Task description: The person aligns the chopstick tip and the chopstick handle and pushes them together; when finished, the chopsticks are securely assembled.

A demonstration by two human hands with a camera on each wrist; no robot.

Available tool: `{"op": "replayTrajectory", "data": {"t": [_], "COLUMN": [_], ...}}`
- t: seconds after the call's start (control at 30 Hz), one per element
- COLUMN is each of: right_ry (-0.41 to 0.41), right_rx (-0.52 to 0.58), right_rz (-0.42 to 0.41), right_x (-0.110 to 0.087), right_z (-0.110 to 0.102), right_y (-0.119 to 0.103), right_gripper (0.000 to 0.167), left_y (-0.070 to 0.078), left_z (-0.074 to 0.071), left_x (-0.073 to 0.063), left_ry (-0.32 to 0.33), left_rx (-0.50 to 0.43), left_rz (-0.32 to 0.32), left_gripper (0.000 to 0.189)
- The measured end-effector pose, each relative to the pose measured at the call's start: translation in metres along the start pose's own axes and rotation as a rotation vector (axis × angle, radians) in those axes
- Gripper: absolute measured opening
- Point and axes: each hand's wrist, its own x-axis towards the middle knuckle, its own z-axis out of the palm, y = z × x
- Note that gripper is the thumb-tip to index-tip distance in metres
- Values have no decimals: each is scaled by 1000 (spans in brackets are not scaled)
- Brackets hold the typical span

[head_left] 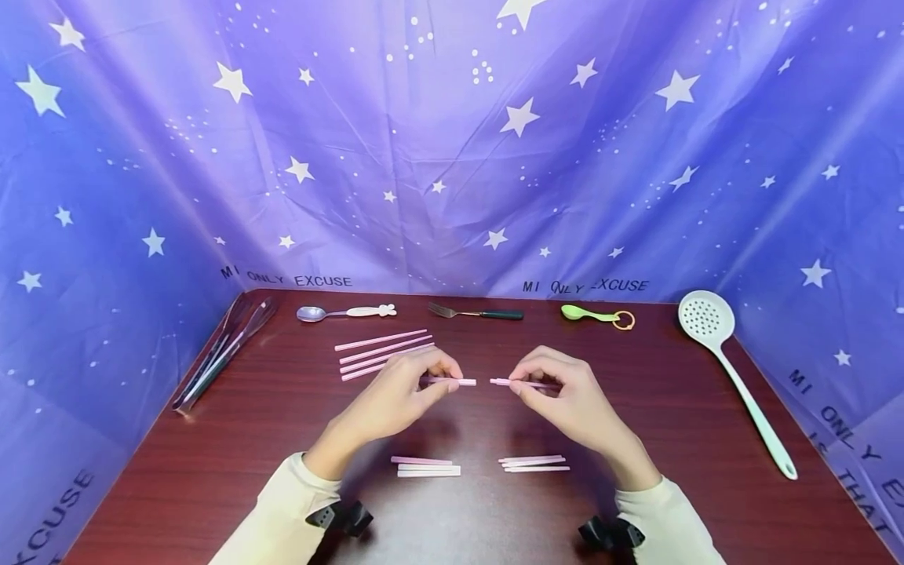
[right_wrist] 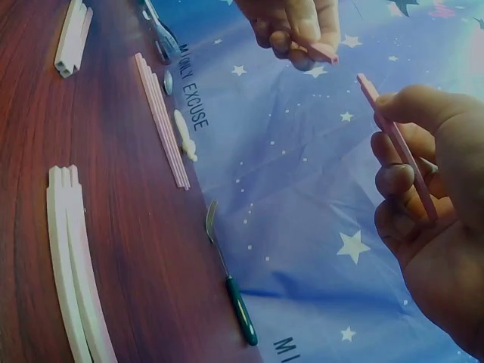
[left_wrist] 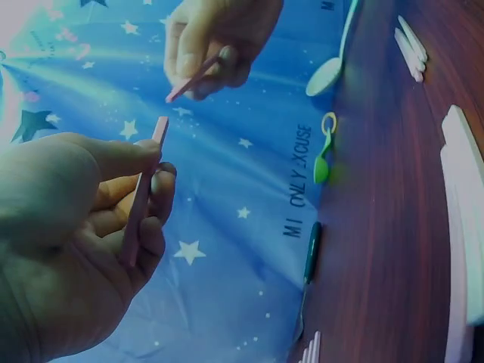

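My left hand pinches a pink chopstick half between thumb and fingers, its blunt end pointing right. Facing it, my right hand grips another pink chopstick half, which has a narrower stub at its tip. A small gap separates the two ends, held roughly in line above the table. Below the left hand lie several short chopstick pieces, pink and white. Under the right hand is a second group of short pieces. Several full-length pink chopsticks lie side by side behind the left hand, partly covered by it.
Along the back edge lie a spoon, a fork with a dark green handle and a green measuring spoon. A whisk is at far left, a pale green skimmer at right. Starry cloth encloses the table.
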Motion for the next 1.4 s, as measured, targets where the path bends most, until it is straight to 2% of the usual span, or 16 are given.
{"op": "replayTrajectory", "data": {"t": [0.13,0.4,0.83,1.2,1.4], "right_ry": [2,-7,0,0,-2], "right_rx": [5,-5,20,9,10], "right_rz": [-23,-14,-55,-48,-42], "right_x": [4,3,2,1,1], "right_z": [5,8,14,15,15], "right_y": [-2,-1,-3,-2,-1], "right_gripper": [18,16,19,16,15], "left_y": [-1,-4,1,-2,0], "left_z": [1,2,6,9,9], "left_x": [-2,-3,-3,-3,-3], "left_ry": [13,8,1,3,0], "left_rx": [5,5,-13,-14,-23], "left_rz": [-11,-4,-12,0,26], "left_gripper": [4,4,5,5,4]}}
